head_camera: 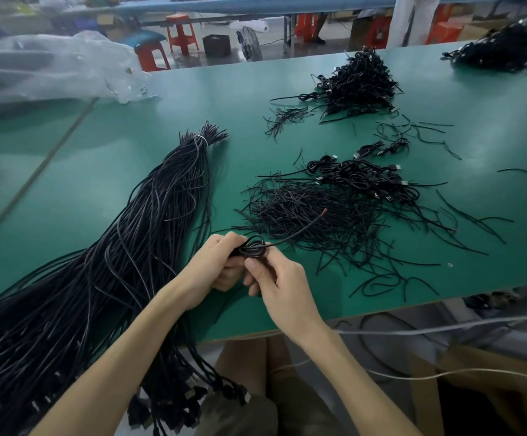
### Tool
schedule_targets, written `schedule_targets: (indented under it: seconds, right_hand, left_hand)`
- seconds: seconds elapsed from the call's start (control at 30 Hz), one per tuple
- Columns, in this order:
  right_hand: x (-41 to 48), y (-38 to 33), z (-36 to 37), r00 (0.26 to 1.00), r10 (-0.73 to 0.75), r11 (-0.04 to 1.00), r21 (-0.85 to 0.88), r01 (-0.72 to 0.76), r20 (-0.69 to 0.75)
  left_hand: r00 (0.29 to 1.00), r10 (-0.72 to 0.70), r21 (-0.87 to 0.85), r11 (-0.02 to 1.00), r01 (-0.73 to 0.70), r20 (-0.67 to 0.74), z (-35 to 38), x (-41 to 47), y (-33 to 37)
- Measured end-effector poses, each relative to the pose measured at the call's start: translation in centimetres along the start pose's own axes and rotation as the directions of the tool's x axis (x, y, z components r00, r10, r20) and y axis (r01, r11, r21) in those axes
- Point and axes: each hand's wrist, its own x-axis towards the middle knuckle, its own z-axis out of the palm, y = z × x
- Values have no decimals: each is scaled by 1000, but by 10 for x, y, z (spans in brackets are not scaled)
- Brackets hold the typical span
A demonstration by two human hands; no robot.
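Note:
My left hand (216, 262) and my right hand (276, 284) are together above the near edge of the green table (105, 190). Between them they hold a small coiled black cable (252, 247). The left hand's fingers curl round the coil from the left; the right hand pinches it from below right. The cable's free end (322, 213) sticks out up and to the right, with a reddish tip. A big bundle of long black cables (124, 247), tied near its top with a white band (200, 139), lies left of my hands and hangs over the table edge.
A loose heap of short black ties (315, 215) lies right of my hands, with coiled USB cables (362, 177) behind it. Further cable piles (359, 83) sit at the back, one (501, 51) far right. A clear plastic bag (51, 67) lies back left. Red stools (182, 33) stand beyond.

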Motion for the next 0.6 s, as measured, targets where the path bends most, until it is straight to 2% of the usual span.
schedule_targets:
  seconds: [0.13, 0.23, 0.3, 0.4, 0.5, 0.6]
  right_hand:
    - [-2, -3, 1, 997, -60, 998, -10, 59, -40]
    - [-2, -10, 2, 982, -119, 992, -68, 110, -150]
    - [-1, -11, 0, 968, -107, 993, -76, 92, -227]
    - [-1, -8, -5, 956, -64, 996, -72, 45, -286]
    - [-3, -10, -13, 947, -106, 992, -100, 79, -302]
    - [-2, -17, -20, 945, -178, 979, -150, 141, -274]
  left_hand:
    - [999, -30, 1, 1000, 30, 29, 0, 0, 1]
    - [999, -9, 1, 1000, 9, 50, 3, -3, 2]
    - [999, 40, 15, 999, -41, 29, 9, -6, 5]
    - [982, 182, 184, 968, -170, -48, 21, -14, 11]
    - [953, 291, 409, 883, -232, -89, 27, -23, 17]
    - [937, 334, 454, 854, -255, -102, 27, -32, 24]
